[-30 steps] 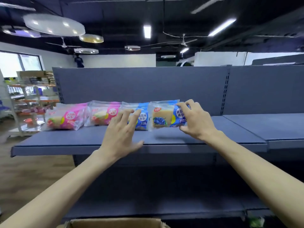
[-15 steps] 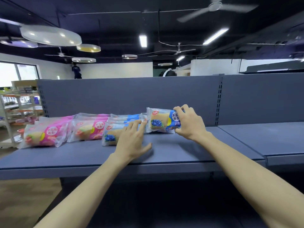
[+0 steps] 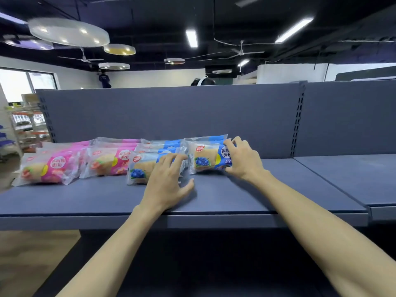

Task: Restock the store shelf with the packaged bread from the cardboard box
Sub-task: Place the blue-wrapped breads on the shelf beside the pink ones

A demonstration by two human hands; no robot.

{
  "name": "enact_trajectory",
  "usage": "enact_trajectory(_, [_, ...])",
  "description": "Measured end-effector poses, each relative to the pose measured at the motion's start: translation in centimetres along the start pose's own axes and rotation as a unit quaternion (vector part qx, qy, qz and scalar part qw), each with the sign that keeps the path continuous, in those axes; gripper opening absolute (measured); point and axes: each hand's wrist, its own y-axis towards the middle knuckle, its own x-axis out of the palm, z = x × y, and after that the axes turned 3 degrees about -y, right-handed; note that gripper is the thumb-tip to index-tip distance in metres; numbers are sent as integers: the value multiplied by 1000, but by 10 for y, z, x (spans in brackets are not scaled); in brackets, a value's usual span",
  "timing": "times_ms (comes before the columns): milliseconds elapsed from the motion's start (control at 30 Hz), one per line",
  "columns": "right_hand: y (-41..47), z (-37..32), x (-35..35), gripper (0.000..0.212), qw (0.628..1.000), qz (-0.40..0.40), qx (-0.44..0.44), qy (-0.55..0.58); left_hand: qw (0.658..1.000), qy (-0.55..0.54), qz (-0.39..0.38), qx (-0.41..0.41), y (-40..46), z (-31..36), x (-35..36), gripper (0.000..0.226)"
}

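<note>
While both my arms reach over the shelf (image 3: 214, 202), my left hand (image 3: 166, 183) lies nearest me, fingers spread and nearly straight, their tips resting on the near blue pack (image 3: 141, 170) and gripping nothing. Just beyond and to the right, my right hand (image 3: 243, 160) curls round the right end of another blue pack (image 3: 206, 159), thumb low and fingers over the top, holding it where it sits on the shelf. Left of these lie two pink packs (image 3: 51, 168), one beside the other, with more packs stacked behind each front one toward the back panel (image 3: 171, 112). The box is out of view.

I judge I am seating the latest loaf and squaring the front row. Next I would need to let go with the right hand, nudge the near blue pack back in line with its neighbours, then go down to the box for another. The space to the right of my right hand looks like the natural spot for it.
</note>
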Motion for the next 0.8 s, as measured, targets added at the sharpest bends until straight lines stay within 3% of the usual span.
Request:
enact_trajectory(400, [13,-13,9,60,999,-28,11,16,1000,-12,0,-7,1,-5,4,54])
enact_trajectory(800, [15,-14,-8,74,985,-108,15,134,1000,-12,-1,-11,-1,-3,3,55])
